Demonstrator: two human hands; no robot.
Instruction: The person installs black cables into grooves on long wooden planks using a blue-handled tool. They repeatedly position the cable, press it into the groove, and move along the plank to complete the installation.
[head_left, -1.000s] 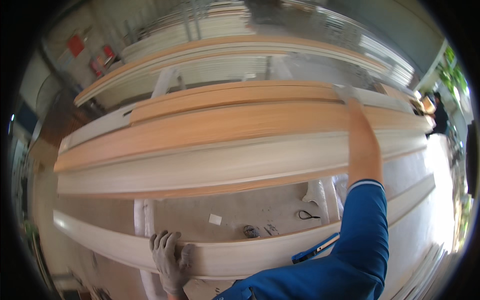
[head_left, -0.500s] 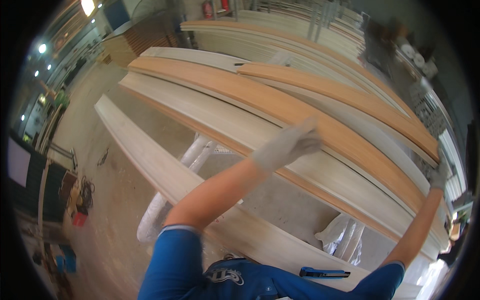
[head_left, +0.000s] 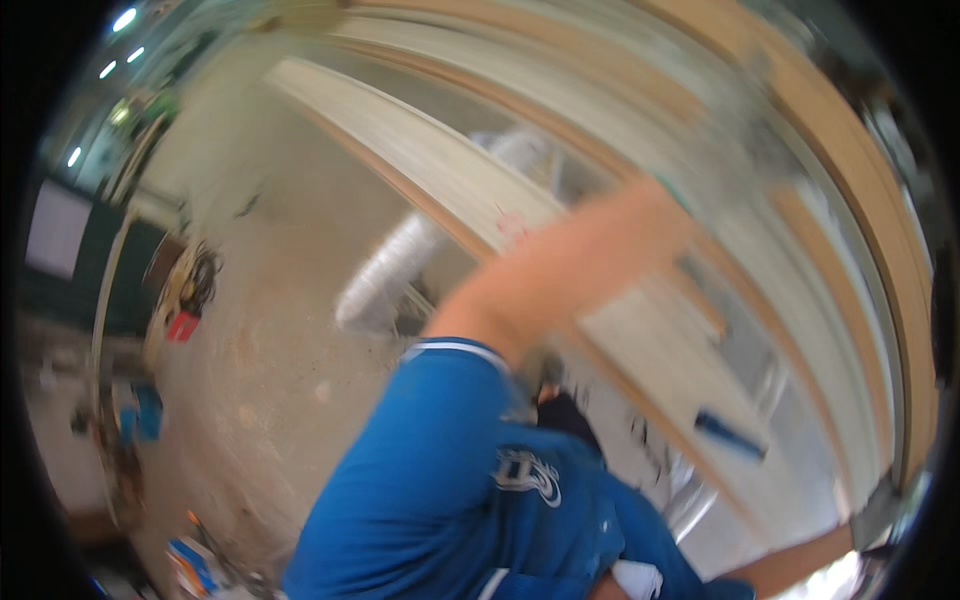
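At the lower right, my grey-gloved right hand is closed on the near end of a long orange-brown board. That board curves down the right side of the view. My left forearm reaches up across the pale boards. The grey-gloved left hand is smeared by motion beside the orange-brown board, so its fingers cannot be made out. A blue utility knife lies on the nearest whitish board, close to my body.
More long boards lie side by side beyond the nearest one. Plastic-wrapped supports stand beneath them. To the left are the concrete floor, a red box with coiled cable and a blue container.
My view has swung, with the boards shifting up and right. My left hand has moved farther over the boards, toward the orange-brown one. The right hand stays at that board's end, now lower.
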